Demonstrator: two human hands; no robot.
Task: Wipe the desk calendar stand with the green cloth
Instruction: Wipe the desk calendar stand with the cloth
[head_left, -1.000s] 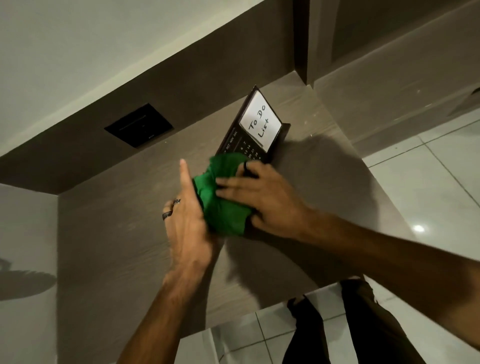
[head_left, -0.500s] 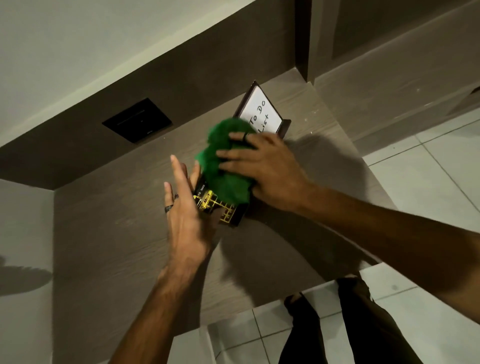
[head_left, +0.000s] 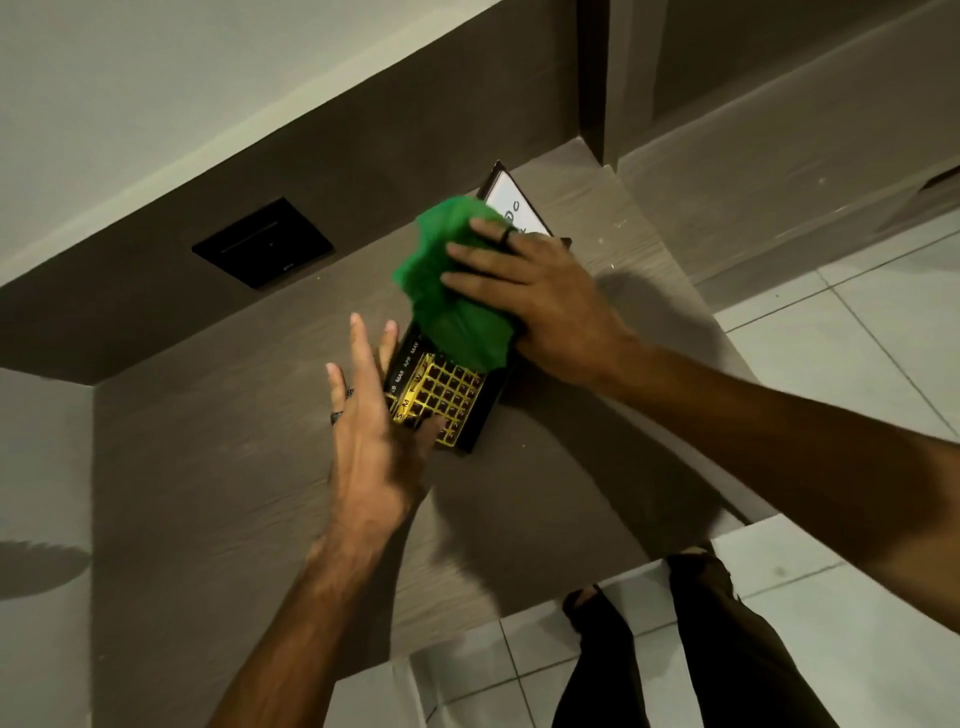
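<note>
The desk calendar stand (head_left: 448, 402) is black with a gold day grid and lies on the brown wooden shelf (head_left: 208, 467). Its white "To Do List" panel (head_left: 511, 200) sticks up at the far end. A crumpled green cloth (head_left: 447, 291) covers the stand's middle. My right hand (head_left: 535, 299) presses flat on the cloth, fingers pointing left, and hides part of the white panel. My left hand (head_left: 371, 431) rests against the stand's near left edge with fingers spread, thumb over the grid's corner.
A black rectangular wall plate (head_left: 262, 241) sits on the brown back panel to the left. The shelf ends at a wall corner (head_left: 592, 104) on the far right. Below the shelf's near edge are white floor tiles (head_left: 857, 338) and my dark trouser legs (head_left: 727, 649).
My right hand has slid the green cloth up the stand toward the white panel, uncovering the gold grid. My left hand has stayed beside the stand's left edge, its thumb now on the grid's corner.
</note>
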